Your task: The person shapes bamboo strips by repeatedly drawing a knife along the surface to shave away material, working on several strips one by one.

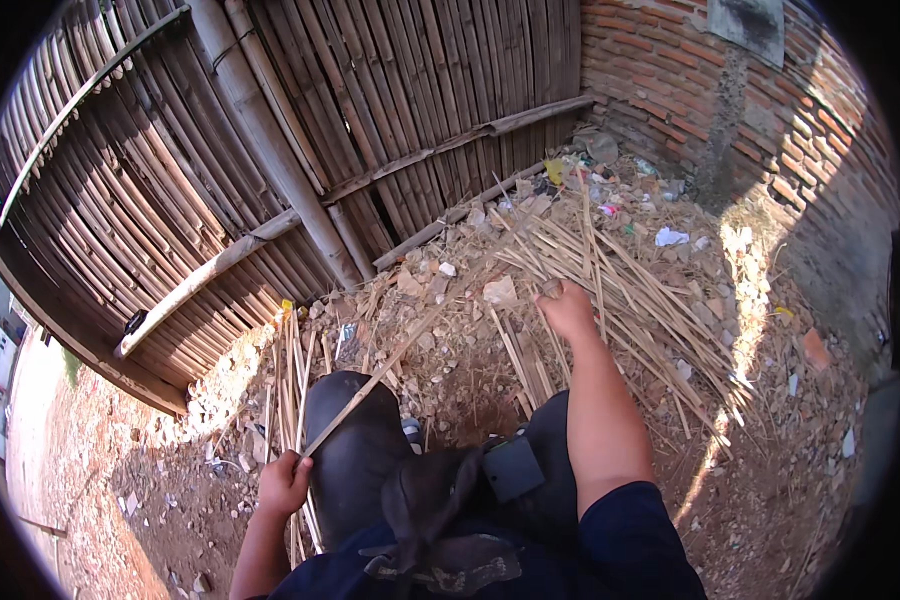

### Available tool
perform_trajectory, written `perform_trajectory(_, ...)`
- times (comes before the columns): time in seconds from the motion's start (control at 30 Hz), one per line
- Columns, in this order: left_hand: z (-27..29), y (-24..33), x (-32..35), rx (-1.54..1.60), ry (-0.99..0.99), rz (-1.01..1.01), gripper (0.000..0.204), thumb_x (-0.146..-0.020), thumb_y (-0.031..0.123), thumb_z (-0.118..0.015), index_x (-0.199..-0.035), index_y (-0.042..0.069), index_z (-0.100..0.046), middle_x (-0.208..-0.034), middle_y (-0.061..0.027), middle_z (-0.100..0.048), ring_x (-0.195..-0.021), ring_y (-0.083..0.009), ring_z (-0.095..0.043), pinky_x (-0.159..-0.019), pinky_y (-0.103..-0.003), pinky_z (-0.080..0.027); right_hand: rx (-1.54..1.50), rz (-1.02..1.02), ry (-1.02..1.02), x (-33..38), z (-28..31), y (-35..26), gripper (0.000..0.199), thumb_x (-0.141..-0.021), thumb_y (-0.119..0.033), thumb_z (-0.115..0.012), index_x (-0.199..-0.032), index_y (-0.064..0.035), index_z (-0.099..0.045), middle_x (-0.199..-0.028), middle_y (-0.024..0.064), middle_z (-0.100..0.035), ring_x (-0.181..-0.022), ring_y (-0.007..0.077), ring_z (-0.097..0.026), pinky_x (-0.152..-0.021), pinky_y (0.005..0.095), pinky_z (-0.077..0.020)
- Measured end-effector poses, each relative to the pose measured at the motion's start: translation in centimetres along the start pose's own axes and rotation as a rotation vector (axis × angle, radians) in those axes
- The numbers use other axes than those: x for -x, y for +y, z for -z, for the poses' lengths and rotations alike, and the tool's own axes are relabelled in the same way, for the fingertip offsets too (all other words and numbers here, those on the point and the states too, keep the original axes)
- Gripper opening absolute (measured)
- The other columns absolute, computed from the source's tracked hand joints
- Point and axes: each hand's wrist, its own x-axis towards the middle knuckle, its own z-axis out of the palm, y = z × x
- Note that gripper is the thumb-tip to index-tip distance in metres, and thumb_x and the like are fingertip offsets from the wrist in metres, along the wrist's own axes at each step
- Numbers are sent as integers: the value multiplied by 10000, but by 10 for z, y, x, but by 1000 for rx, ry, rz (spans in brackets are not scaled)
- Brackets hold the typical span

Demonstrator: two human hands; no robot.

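Observation:
My left hand [285, 484] is closed round the near end of a long, flat bamboo strip [372, 382]. The strip slants away over my left knee, up and to the right. Ahead of my right knee, my right hand [568, 310] makes a fist. A short brown stub [551, 289] shows at its thumb side; the rest of what it grips is hidden. Just beyond that hand and to its right lies a loose pile of split bamboo strips [650, 318]. More strips [288, 385] lie beside my left leg, and a few [518, 358] sit between my knees.
A bamboo-slat wall [430, 110] with a thick pole [270, 150] rises ahead and left. A brick wall [670, 85] closes the far right. Rubble and litter [470, 290] cover the ground. A dark flat rectangular object [512, 468] rests on my right thigh.

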Motion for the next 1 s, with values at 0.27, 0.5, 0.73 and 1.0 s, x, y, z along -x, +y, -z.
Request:
perform_trajectory(0.27, 8, -101, 48, -65, 85, 415, 274, -979, 288, -641, -932, 23, -593, -828, -229, -645, -787, -434, -640, -704, -521, -493, 26, -11, -108, 13, 15, -17, 453, -831, -317, -782, -1180, -40, -699, -1113, 220, -720, -1074, 386, -674, -926, 453, -519)
perform_trajectory(0.5, -14, -139, 83, -83, -22, 336, 389, -907, 305, -755, -1138, 33, -599, -1000, -170, -656, -872, -292, -682, -771, -434, -557, 113, -78, -223, 27, 22, -35, 490, -842, -366, -760, -1210, -54, -677, -1172, 197, -710, -1106, 379, -669, -948, 460, -521)
perform_trajectory(0.73, -10, -72, 43, 846, -213, 407, 238, -1071, 263, -552, -973, 54, -609, -684, -23, -603, -558, -110, -558, -525, -277, -469, 106, -114, -186, 28, 27, -35, 463, -843, -396, -759, -1190, -97, -691, -1128, 167, -723, -1088, 367, -677, -921, 462, -534)
perform_trajectory(1.0, 0, -24, -17, 1158, -485, 290, 424, -1041, 477, -547, -1026, 56, -603, -676, -28, -549, -494, -159, -526, -473, -282, -454, -44, -96, 19, 34, 69, -39, 440, -851, -385, -757, -1176, -94, -700, -1114, 179, -724, -1056, 381, -679, -898, 470, -541)
